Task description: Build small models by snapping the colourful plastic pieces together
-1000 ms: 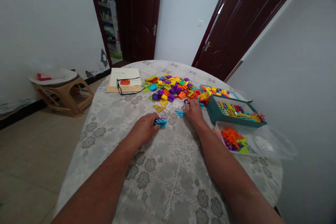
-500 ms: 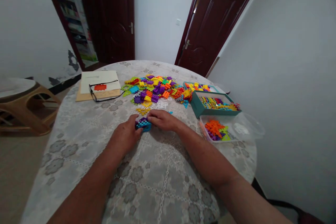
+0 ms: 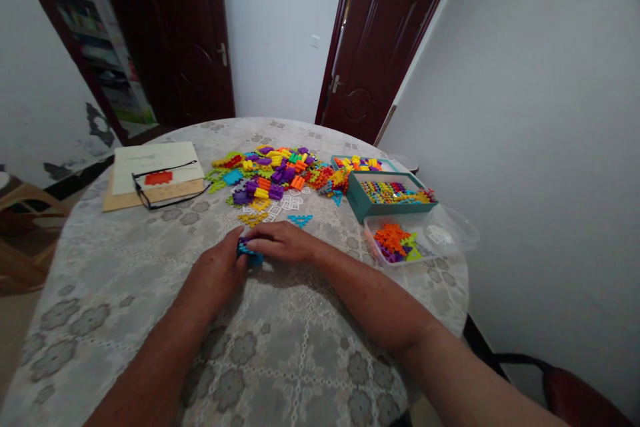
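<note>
A small blue and purple block of interlocking plastic pieces (image 3: 254, 257) is between my hands, low over the tablecloth. My left hand (image 3: 220, 263) grips its left side, fingers behind and thumb in front. From the right, my right hand (image 3: 281, 240) closes over its top and right side, hiding much of it. Just beyond my hands lie yellow triangular pieces (image 3: 254, 219) and a blue triangular piece (image 3: 300, 220). Farther back is a heap of colourful plastic pieces (image 3: 280, 163), with white lattice pieces (image 3: 285, 203) at its near edge.
On the right stand a green box (image 3: 360, 199) of small coloured pieces and a clear plastic tub (image 3: 373, 247) with orange, green and purple pieces. Another shallow box (image 3: 387, 164) is behind. At the left, black glasses (image 3: 173, 203) and a red piece (image 3: 159, 177) rest on papers (image 3: 125, 167).
The view has swung to the right, so everything sits farther left. My right hand has moved over the block, covering more of it. The blue triangular piece shows more fully.
</note>
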